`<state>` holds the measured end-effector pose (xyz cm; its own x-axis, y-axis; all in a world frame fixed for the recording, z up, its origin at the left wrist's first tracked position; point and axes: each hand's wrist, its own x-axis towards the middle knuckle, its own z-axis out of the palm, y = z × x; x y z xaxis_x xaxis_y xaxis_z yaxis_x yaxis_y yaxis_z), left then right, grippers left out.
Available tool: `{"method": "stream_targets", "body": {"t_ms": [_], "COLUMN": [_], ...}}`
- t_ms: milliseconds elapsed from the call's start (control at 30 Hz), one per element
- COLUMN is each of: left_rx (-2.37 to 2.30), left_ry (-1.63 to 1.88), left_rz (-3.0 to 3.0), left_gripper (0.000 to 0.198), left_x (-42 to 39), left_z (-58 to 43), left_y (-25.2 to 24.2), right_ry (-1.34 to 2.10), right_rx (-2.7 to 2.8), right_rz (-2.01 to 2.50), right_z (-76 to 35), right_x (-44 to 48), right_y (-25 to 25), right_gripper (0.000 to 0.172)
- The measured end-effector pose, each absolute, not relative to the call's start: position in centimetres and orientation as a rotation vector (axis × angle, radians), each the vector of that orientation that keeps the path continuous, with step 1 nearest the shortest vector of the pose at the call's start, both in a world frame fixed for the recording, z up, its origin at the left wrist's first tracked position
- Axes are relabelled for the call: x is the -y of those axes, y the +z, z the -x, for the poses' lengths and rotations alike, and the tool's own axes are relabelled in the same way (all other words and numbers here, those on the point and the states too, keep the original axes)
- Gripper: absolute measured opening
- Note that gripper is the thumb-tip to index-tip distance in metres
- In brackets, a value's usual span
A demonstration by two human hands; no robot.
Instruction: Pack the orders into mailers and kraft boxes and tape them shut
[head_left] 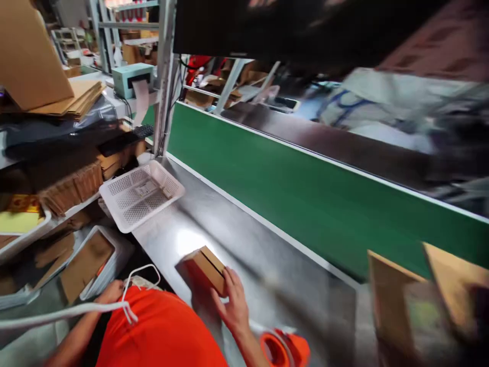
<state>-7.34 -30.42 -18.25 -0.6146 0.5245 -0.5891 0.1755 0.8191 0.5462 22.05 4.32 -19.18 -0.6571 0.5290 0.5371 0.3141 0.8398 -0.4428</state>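
Observation:
A small brown cardboard box (204, 265) with a dark line along its top lies on the metal table. My right hand (234, 305) grips the box's near right end, thumb on one side and fingers on the other. Low at the left, my left hand (110, 292) is beside the white bins and the edge of my orange-red top. Its fingers are mostly hidden and blurred, so I cannot make out whether it holds anything. An orange tape dispenser (284, 348) sits just right of my right forearm.
A white perforated basket (126, 224) with a small packet inside stands at the table's far left. Beyond the table runs a green conveyor belt (267, 168). White bins (89, 285) with cardboard are at left, open cartons (393, 300) at right. A dark monitor (298, 30) hangs above.

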Motion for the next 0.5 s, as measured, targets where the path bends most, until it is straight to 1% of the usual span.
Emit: {"method": "stream_targets", "body": {"t_ms": [33,67,133,167,233,333,400,500], "left_rx": [-2.218,-2.235,-2.282,-2.296,-2.282,-2.112,-1.943,-1.742], "left_ry": [0.55,0.547,0.588,0.648,0.838,1.089,1.04,0.722], "left_rz": [-0.556,-0.611,-0.736,-0.823,-1.053,-1.462,-1.671,-1.919], "left_gripper": [0.014,0.013,0.027,0.035,0.043,0.046,0.047,0.056], "left_x": [30.1,29.5,27.4,25.8,21.5,12.9,7.2,1.3], "left_z": [7.8,8.3,9.8,10.7,12.3,13.0,11.6,7.1], "left_y": [-17.9,-17.6,-16.9,-16.5,-15.2,-12.6,-11.1,-10.6], "right_ry": [0.429,0.454,0.521,0.56,0.636,0.731,0.761,0.763], "right_rx": [2.344,2.354,2.374,2.382,2.4,2.425,2.436,2.428], "right_rz": [0.613,0.61,0.609,0.609,0.592,0.553,0.55,0.58], "right_z": [-22.1,-22.2,-22.3,-22.5,-22.8,-23.1,-22.9,-22.2], "right_x": [-4.2,-4.1,-4.3,-4.5,-4.9,-4.8,-4.2,-3.0], "right_y": [-18.9,-18.6,-18.1,-17.8,-17.2,-16.2,-15.6,-15.3], "right_gripper": [0.075,0.075,0.074,0.074,0.075,0.074,0.075,0.078]}}
